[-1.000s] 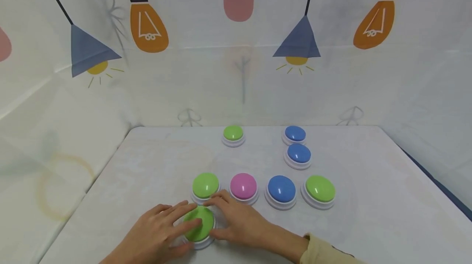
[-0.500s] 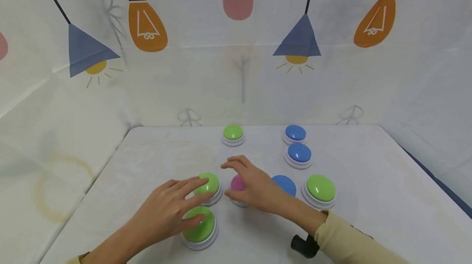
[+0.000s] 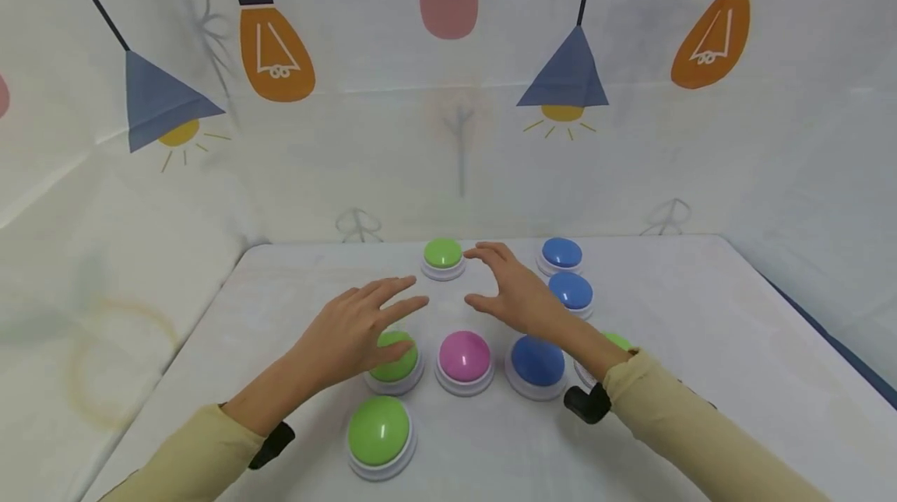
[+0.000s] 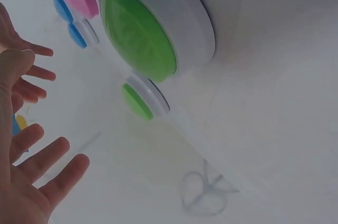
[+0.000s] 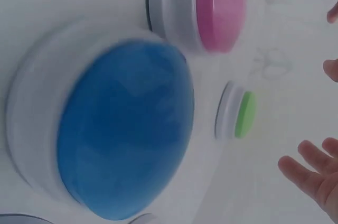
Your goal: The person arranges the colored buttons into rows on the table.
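A creased white sheet [image 3: 392, 167], printed with flat lamps [image 3: 569, 74], hangs behind your smooth white table [image 3: 294, 292]. Across the table runs a row of buttons [image 3: 466, 356] (glossy domes on round pale bases). Your left hand [image 3: 350, 335], fingers spread, hangs empty above the row's left green button [image 3: 398, 371]; your right hand [image 3: 522, 296], thumb and fingers wide apart, holds nothing near the far green button [image 3: 443, 253].
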Motion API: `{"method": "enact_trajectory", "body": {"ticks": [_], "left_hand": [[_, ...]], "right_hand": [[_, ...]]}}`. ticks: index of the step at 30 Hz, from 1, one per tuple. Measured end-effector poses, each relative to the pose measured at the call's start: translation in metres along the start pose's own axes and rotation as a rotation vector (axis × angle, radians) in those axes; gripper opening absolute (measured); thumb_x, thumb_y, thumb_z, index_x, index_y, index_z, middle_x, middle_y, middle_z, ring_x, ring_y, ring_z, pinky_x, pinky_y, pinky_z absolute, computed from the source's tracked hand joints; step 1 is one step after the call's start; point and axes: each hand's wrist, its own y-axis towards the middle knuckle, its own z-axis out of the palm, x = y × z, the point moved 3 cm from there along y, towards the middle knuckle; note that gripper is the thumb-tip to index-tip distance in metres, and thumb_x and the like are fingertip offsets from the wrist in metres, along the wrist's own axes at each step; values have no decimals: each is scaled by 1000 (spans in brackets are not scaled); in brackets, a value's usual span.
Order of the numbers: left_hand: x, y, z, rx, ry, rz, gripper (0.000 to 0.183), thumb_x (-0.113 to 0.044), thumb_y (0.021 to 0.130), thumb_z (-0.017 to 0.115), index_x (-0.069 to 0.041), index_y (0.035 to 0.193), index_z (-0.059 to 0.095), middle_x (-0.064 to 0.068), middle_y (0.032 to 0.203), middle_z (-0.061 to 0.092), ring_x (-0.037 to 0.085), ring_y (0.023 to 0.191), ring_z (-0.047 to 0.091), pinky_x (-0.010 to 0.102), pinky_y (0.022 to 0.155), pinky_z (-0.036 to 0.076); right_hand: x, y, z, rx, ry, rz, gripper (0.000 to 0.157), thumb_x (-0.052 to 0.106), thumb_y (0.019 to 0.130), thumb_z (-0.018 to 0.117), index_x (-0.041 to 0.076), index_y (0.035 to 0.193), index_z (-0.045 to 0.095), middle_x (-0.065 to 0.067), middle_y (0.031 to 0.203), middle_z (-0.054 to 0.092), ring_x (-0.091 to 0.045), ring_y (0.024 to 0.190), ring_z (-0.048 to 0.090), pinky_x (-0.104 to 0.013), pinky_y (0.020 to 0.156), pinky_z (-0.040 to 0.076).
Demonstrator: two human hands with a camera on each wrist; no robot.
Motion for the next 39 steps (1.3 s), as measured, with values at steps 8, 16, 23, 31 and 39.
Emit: {"method": "enact_trajectory", "body": {"ticks": [8,16,23,31,39], "left_hand": [[20,26,15,107,-62,-116,63,-37,82,80,-19,139,58,12,144,53,32,121,60,47,86,57],[36,46,35,156,-105,-161,60,-33,84,79,-18,138,58,13,148,49,32,125,57,44,78,60],[45,55,53,215,-125,-169,60,-30,84,79,-18,139,56,16,149,46,33,128,55,42,77,60],[59,56,70,233,-167,-208,64,-27,85,79,-14,141,53,18,150,44,38,123,57,48,81,59],[73,64,90,284,-199,-249,62,-23,86,77,-9,141,52,24,153,38,42,124,55,51,91,54]], "right_hand": [[-16,25,0,19,-39,48,67,26,90,73,11,147,41,-17,156,32,-38,121,58,-49,93,54],[-32,52,9,44,-69,81,71,25,90,74,11,150,38,-18,157,31,-37,131,51,-52,102,48],[-40,70,20,61,-80,93,75,25,89,74,11,152,35,-19,158,29,-38,135,46,-54,104,45],[-44,92,34,104,-86,100,79,25,89,74,9,153,32,-22,159,25,-39,141,38,-54,108,41],[-54,108,45,161,-138,146,84,24,89,74,9,156,26,-21,161,20,-39,146,28,-53,113,35]]}}
